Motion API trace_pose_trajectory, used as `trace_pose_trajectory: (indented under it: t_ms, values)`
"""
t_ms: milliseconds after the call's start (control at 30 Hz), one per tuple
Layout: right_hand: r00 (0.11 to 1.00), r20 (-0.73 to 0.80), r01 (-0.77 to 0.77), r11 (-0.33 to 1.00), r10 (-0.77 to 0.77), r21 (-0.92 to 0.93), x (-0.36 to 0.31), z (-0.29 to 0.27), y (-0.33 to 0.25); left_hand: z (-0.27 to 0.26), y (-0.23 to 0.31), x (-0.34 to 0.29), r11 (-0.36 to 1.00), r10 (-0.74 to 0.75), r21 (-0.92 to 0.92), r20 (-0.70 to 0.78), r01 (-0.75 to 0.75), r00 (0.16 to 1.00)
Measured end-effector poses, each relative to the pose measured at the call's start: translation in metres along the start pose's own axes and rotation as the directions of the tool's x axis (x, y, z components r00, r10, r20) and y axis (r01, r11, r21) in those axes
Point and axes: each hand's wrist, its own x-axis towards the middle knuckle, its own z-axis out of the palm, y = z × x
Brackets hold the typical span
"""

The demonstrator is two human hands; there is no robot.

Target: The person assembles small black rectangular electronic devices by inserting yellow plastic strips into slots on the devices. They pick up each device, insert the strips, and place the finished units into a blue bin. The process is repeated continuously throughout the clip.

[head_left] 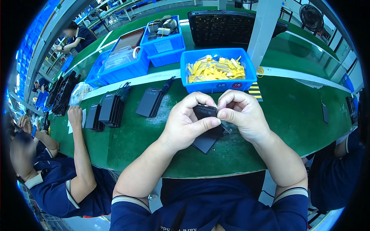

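Note:
Near the front of the green table, my left hand [189, 122] is closed around the end of a small black flat pack [205, 112], thumb along its near side. My right hand [243, 115] pinches with thumb and fingertips at the pack's right end; anything finer between those fingertips is hidden. Both hands meet close together over the table. Beneath them lies a dark flat rectangular piece [208, 140], partly covered by my fingers. Whether it joins the held pack, I cannot tell.
Just beyond my hands stands a blue bin [252, 77] of yellow strips. Stacks of black packs with wires [111, 109] and another stack [149, 102] lie leftward. More blue bins [133, 69] stand behind. A grey post [266, 30] rises beyond. A co-worker's arm [81, 154] rests at left.

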Motion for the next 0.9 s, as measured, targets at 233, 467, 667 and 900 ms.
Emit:
trace_pose_trajectory:
  t_ms: [233,467,667,900]
  values:
    - [0.989,-0.002,-0.148,0.981,0.149,-0.126,-0.001,0.002,-0.002,-0.004,0.003,0.005,0.975,0.009,-0.216,-0.161,-0.044,0.987]
    - [0.991,-0.007,-0.132,0.977,0.132,-0.167,-0.001,-0.002,0.002,-0.002,0.006,0.005,0.957,-0.021,-0.289,-0.192,-0.037,0.981]
    - [0.992,0.002,-0.119,0.959,0.124,-0.256,-0.001,-0.001,-0.005,-0.005,0.01,0.006,0.97,-0.025,-0.24,-0.229,-0.031,0.973]
    - [0.997,-0.035,-0.082,0.858,0.075,-0.507,-0.002,0.001,-0.012,-0.002,0.009,0.005,0.984,0.003,-0.171,-0.245,-0.046,0.97]
